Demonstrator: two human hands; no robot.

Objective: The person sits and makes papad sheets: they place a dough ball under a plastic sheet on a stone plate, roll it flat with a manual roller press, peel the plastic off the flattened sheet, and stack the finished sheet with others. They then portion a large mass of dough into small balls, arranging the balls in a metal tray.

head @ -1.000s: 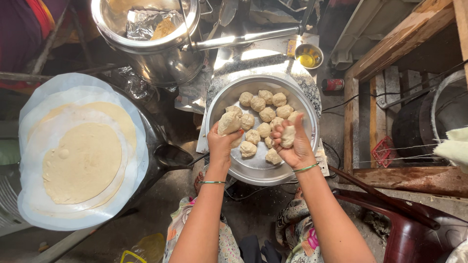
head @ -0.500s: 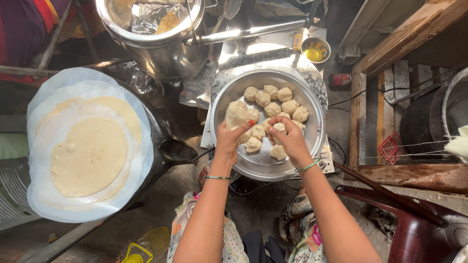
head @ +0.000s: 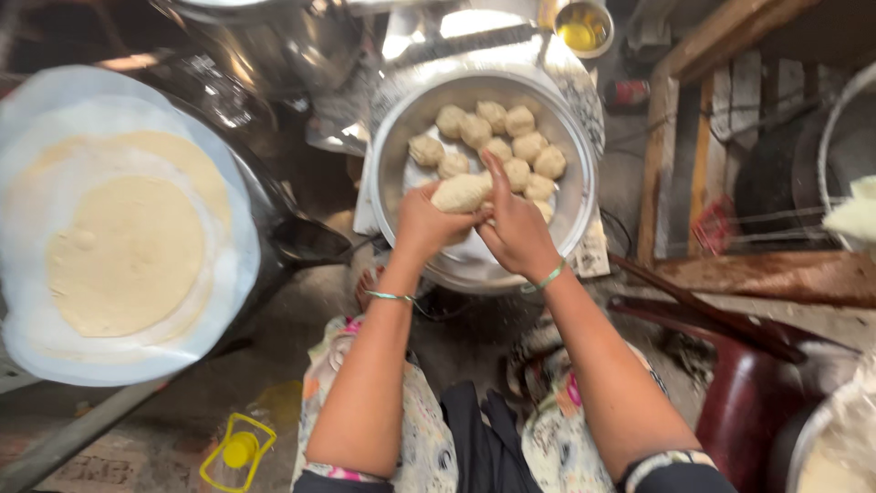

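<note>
Big round board (head: 27,301) at far left, covered in white sheet, carries 1 flat rolled dough disc (head: 123,256) lying on a wider pale one. Steel pot (head: 274,46) at top left, partly out of frame. Round metal tray (head: 401,173) sits top centre, holding about 10 dough balls (head: 511,146) clustered in its upper half, most touching each other. Dark pan (head: 310,242) just left of tray, between it and the board. Both hands over the tray's lower half: left hand (head: 422,224) has a clenched grip on an oblong dough lump (head: 461,194); right hand (head: 516,228) presses against the same lump from the right, fingers extended, forefinger pointing up. Small cup of yellow liquid (head: 584,23) above tray. Yellow cap (head: 239,449) on floor, bottom left.
</note>
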